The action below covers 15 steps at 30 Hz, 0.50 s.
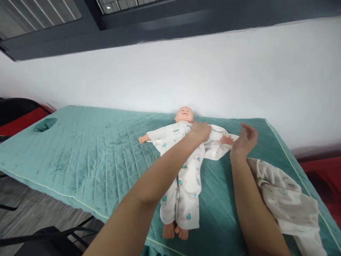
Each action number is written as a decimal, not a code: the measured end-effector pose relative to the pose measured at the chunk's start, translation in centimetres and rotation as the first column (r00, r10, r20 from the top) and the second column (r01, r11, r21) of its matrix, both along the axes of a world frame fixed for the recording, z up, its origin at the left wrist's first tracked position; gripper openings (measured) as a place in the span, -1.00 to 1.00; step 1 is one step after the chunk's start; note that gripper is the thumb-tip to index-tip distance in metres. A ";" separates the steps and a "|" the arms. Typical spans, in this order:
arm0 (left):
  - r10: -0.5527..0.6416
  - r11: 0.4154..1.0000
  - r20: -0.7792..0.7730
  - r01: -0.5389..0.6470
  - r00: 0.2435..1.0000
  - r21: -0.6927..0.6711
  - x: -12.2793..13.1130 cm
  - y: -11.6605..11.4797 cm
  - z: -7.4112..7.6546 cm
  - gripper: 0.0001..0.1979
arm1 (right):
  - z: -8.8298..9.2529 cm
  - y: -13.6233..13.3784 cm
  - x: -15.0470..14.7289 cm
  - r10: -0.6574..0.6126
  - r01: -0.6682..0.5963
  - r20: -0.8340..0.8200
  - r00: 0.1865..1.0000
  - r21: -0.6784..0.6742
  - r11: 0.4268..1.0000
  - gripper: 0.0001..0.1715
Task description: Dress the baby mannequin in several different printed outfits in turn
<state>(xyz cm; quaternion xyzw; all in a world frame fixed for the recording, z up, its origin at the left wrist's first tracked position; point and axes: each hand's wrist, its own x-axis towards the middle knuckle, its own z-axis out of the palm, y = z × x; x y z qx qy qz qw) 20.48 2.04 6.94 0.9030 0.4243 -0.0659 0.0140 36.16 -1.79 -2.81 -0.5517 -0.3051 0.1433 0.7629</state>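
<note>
A baby doll (pixel 184 114) lies on its back, its feet toward me. It wears a white printed garment (pixel 170 137) with long legs. The sleeve on the left of the view covers that arm down to the doll's hand. Across the doll's chest reaches my left hand (pixel 201 131), closed on the garment near the shoulder. Bunched white cloth (pixel 216 151) lies under the doll's other arm, whose hand (pixel 227 140) shows bare. Just right of that hand, my right hand (pixel 243 140) is raised with loosely curled fingers, apart from each other; nothing shows in them. The cloth's edge meets it.
A green quilted cover (pixel 106 153) with a hole (pixel 45 124) spreads over the bed. A crumpled pale garment (pixel 287 195) lies beside my right forearm. Behind stands a white wall (pixel 133 78) under a dark window frame (pixel 160 25). Red-and-black chairs (pixel 21 119) flank the bed.
</note>
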 end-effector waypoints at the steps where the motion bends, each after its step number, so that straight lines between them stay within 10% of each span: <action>1: 0.006 1.000 0.056 -0.007 0.998 0.009 -0.7 -0.7 0.1 -0.65 | 0.2 -0.2 -1.1 0.028 -0.029 0.057 0.998 0.008 1.000 -0.68; 5: 0.036 0.994 0.472 -0.079 0.881 0.071 -6.5 -3.4 0.1 -0.65 | 0.7 -1.4 -6.4 0.276 -0.275 0.270 0.922 -0.042 0.960 -0.59; 11: 0.318 0.948 0.838 -0.160 0.444 -0.275 -15.2 -3.5 -3.5 -0.45 | 1.7 -2.7 -10.9 0.598 -0.573 0.373 0.709 -0.190 0.798 -0.53; 15: 0.374 0.922 0.808 -0.086 0.455 -0.378 -15.9 -2.8 -4.7 -0.33 | 1.5 -2.5 -10.3 0.696 -0.654 0.259 0.669 -0.239 0.718 -0.40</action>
